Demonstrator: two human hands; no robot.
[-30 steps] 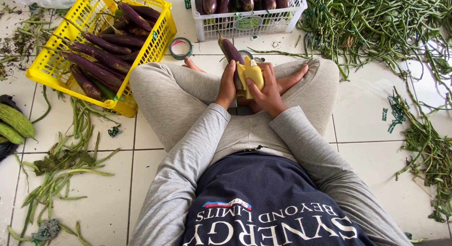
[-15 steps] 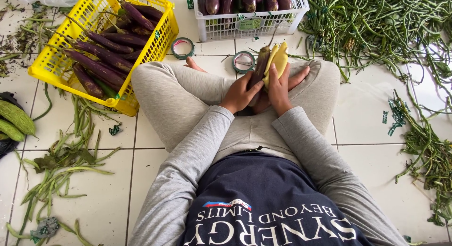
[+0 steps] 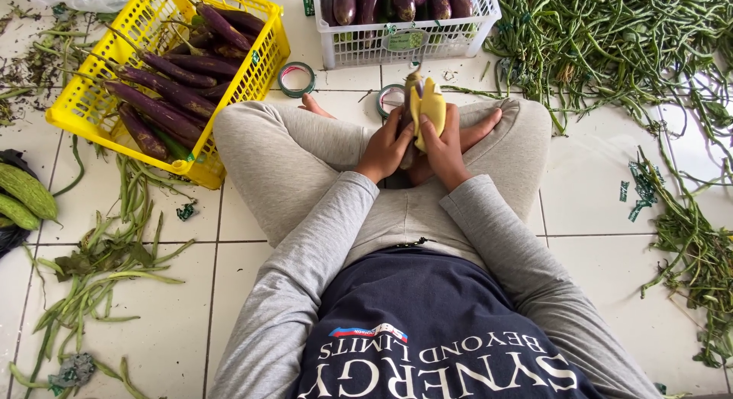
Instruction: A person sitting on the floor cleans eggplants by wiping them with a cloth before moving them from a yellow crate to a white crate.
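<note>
I sit cross-legged on a tiled floor. My left hand (image 3: 384, 148) and my right hand (image 3: 445, 151) are together over my lap, both gripping a long purple eggplant (image 3: 410, 90) that stands nearly upright. A yellow cloth (image 3: 429, 107) is pressed against the eggplant by my right hand. Most of the eggplant's lower part is hidden behind my fingers.
A yellow crate (image 3: 252, 72) of long purple eggplants sits at the left. A white basket (image 3: 405, 42) with more eggplants stands ahead. Two tape rolls (image 3: 296, 78) lie near my feet. Piles of long green beans (image 3: 618, 40) spread to the right, and gourds (image 3: 27, 191) at far left.
The eggplant has swung from leaning left to nearly upright, and both hands have shifted slightly right with the yellow cloth over it.
</note>
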